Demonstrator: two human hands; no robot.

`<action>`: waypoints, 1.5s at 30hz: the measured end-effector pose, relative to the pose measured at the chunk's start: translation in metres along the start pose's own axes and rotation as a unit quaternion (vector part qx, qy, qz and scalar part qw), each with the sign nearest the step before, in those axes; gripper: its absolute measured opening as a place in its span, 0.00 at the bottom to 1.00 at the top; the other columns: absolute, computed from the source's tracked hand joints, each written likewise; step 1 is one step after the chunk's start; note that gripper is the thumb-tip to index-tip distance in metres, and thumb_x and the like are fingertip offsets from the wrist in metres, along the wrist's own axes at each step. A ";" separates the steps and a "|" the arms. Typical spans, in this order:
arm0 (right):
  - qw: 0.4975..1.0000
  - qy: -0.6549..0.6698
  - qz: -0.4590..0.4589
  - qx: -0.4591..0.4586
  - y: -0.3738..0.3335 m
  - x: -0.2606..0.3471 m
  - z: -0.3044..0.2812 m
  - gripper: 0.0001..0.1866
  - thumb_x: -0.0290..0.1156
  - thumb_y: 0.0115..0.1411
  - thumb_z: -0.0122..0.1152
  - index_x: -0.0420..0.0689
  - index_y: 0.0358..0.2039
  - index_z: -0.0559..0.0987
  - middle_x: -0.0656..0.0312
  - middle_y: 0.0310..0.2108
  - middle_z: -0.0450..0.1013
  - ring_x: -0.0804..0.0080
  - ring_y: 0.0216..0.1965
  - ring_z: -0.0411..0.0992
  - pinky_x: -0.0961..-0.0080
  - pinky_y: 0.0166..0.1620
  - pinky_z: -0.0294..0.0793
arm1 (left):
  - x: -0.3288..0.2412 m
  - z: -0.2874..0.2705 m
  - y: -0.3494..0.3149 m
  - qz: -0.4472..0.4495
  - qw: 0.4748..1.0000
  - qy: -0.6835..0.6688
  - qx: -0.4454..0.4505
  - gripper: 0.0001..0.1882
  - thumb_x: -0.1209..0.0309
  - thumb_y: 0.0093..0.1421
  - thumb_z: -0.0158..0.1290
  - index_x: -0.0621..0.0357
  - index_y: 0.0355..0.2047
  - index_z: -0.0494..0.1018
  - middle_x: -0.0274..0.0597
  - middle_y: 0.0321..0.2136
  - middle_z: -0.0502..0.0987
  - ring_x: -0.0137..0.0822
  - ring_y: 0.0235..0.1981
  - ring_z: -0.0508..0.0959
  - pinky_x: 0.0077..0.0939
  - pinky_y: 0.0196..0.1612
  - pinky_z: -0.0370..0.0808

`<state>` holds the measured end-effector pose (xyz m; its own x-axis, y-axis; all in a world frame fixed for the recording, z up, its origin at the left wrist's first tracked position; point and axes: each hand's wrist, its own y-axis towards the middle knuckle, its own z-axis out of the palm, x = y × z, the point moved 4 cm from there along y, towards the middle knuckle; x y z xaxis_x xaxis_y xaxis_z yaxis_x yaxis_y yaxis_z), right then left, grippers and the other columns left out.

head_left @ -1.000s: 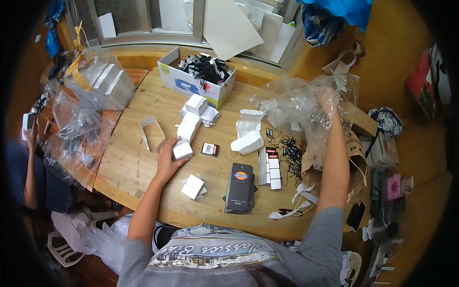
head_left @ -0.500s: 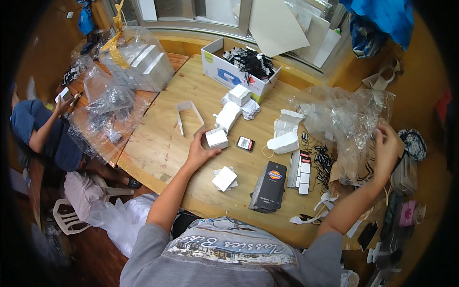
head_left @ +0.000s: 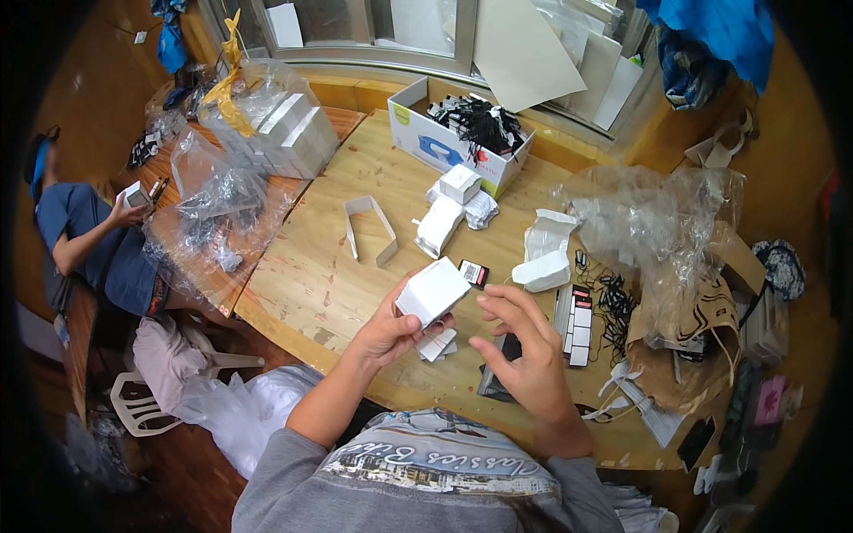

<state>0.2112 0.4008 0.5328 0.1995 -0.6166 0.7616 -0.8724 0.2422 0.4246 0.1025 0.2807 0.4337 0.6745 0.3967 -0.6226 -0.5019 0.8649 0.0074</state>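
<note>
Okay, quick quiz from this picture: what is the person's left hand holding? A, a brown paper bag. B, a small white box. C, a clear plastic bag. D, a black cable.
B: the left hand grips a small white box raised above the wooden table, while the right hand is beside it with fingers spread and nothing in them.

Soft daylight, sharp centre, fisheye bending, dark vignetted corners

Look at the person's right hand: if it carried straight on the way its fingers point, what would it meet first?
Most likely the small white box held in the left hand; the right hand points toward it, though depth is unclear.
</note>
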 end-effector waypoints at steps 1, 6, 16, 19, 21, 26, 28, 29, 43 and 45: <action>1.000 0.018 0.003 -0.008 0.000 0.000 0.002 0.17 0.21 0.44 0.60 0.40 0.38 0.72 0.55 0.41 0.66 0.66 0.35 0.71 0.77 0.32 0.72 | 0.005 0.000 -0.003 -0.026 0.999 -0.039 0.016 0.40 0.62 0.41 0.63 0.60 0.51 0.54 0.46 0.43 0.66 0.41 0.39 0.72 0.27 0.40 0.73; 0.998 0.052 -0.003 -0.041 -0.005 -0.004 0.000 0.17 0.20 0.44 0.60 0.41 0.37 0.73 0.56 0.40 0.68 0.70 0.33 0.71 0.79 0.31 0.72 | 0.026 0.010 -0.008 -0.081 0.989 -0.120 0.037 0.40 0.51 0.46 0.55 0.61 0.52 0.54 0.52 0.44 0.66 0.42 0.38 0.72 0.26 0.39 0.73; 0.997 0.055 -0.034 -0.052 -0.007 -0.012 -0.004 0.18 0.20 0.41 0.62 0.40 0.36 0.72 0.55 0.42 0.66 0.68 0.36 0.70 0.79 0.35 0.71 | 0.031 0.038 -0.009 -0.140 0.954 -0.245 0.101 0.39 0.41 0.50 0.43 0.56 0.53 0.54 0.52 0.43 0.66 0.44 0.39 0.71 0.33 0.40 0.70; 0.984 0.173 -0.022 -0.017 -0.007 -0.019 0.001 0.22 0.21 0.40 0.64 0.41 0.39 0.69 0.55 0.45 0.64 0.67 0.40 0.69 0.78 0.38 0.71 | 0.031 0.037 -0.012 -0.151 0.970 -0.180 0.064 0.38 0.39 0.49 0.42 0.52 0.53 0.55 0.45 0.44 0.65 0.41 0.38 0.71 0.33 0.34 0.70; 0.966 0.259 0.014 -0.001 -0.011 -0.027 0.007 0.26 0.22 0.40 0.65 0.41 0.42 0.67 0.55 0.45 0.64 0.68 0.40 0.69 0.77 0.39 0.71 | 0.029 0.045 -0.011 -0.163 0.965 -0.193 0.066 0.39 0.38 0.49 0.40 0.52 0.53 0.55 0.44 0.44 0.65 0.41 0.37 0.71 0.32 0.34 0.70; 0.935 0.332 0.127 0.001 -0.017 -0.040 0.009 0.27 0.23 0.43 0.64 0.39 0.44 0.63 0.56 0.41 0.66 0.74 0.37 0.69 0.80 0.38 0.71 | 0.025 0.041 -0.015 -0.137 0.990 0.018 0.033 0.32 0.44 0.56 0.33 0.54 0.52 0.54 0.44 0.38 0.67 0.33 0.35 0.70 0.26 0.35 0.70; 0.921 0.362 0.142 -0.024 -0.018 -0.043 0.010 0.26 0.23 0.44 0.63 0.39 0.44 0.63 0.56 0.40 0.66 0.76 0.35 0.69 0.81 0.37 0.71 | 0.024 0.033 -0.014 -0.065 0.992 0.108 -0.015 0.28 0.51 0.58 0.39 0.56 0.52 0.51 0.43 0.40 0.64 0.29 0.34 0.69 0.23 0.33 0.69; 0.914 0.377 0.149 -0.036 -0.018 -0.044 0.011 0.26 0.23 0.44 0.63 0.39 0.44 0.63 0.56 0.39 0.66 0.76 0.34 0.69 0.82 0.36 0.71 | 0.021 0.033 -0.013 -0.014 0.990 0.136 -0.045 0.28 0.55 0.57 0.42 0.56 0.53 0.50 0.43 0.42 0.63 0.30 0.35 0.69 0.24 0.35 0.70; 0.995 0.017 -0.080 -0.050 -0.013 -0.012 0.003 0.17 0.23 0.44 0.62 0.42 0.37 0.71 0.52 0.41 0.66 0.66 0.32 0.72 0.78 0.31 0.74 | -0.006 0.056 -0.017 0.252 0.876 0.409 -0.046 0.27 0.79 0.39 0.61 0.56 0.42 0.66 0.46 0.47 0.57 0.41 0.47 0.66 0.32 0.46 0.71; 0.991 0.006 -0.116 -0.058 -0.014 -0.009 0.003 0.18 0.22 0.41 0.63 0.42 0.36 0.72 0.51 0.41 0.67 0.64 0.33 0.72 0.76 0.31 0.75 | -0.008 0.058 -0.019 0.285 0.848 0.446 -0.027 0.27 0.79 0.39 0.61 0.55 0.42 0.67 0.47 0.47 0.57 0.42 0.47 0.66 0.33 0.45 0.71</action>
<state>0.2203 0.4013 0.5186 0.3953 -0.6574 0.6416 -0.7448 0.1794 0.6427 0.1376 0.2792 0.4835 -0.3516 0.3353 -0.8741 -0.6491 0.5855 0.4857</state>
